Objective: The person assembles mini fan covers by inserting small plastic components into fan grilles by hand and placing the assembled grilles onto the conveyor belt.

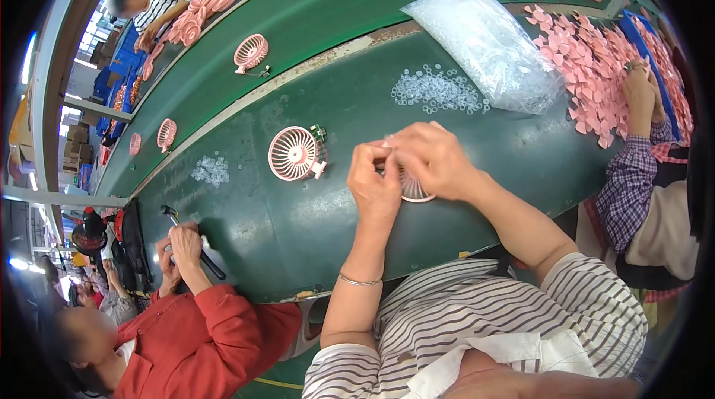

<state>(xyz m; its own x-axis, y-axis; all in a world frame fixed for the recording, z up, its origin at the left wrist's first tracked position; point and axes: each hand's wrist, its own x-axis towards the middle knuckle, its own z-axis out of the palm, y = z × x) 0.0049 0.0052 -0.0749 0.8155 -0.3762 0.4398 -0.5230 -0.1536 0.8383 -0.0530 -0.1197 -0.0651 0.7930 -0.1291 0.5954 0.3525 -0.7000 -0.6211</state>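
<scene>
My left hand [375,179] and my right hand [437,158] meet above the near part of the green work surface, their fingers closed together. Between the fingertips is a small pale bit, too small to name. A pink fan housing [417,192] with radial ribs shows under my right hand; the rest of it is covered, and I cannot tell which hand grips it. Left of my hands lies another pink fan housing [293,153], with a small green circuit board [319,132] beside it. Small clear rings [438,90] are heaped beyond my right hand.
A clear plastic bag [488,45] lies beside the rings, and pink fan blades [585,64] are piled at right, where a co-worker's hands reach in. At left, a red-sleeved co-worker holds a hammer [212,265]. Beyond a ledge, a green belt [298,34] carries more housings.
</scene>
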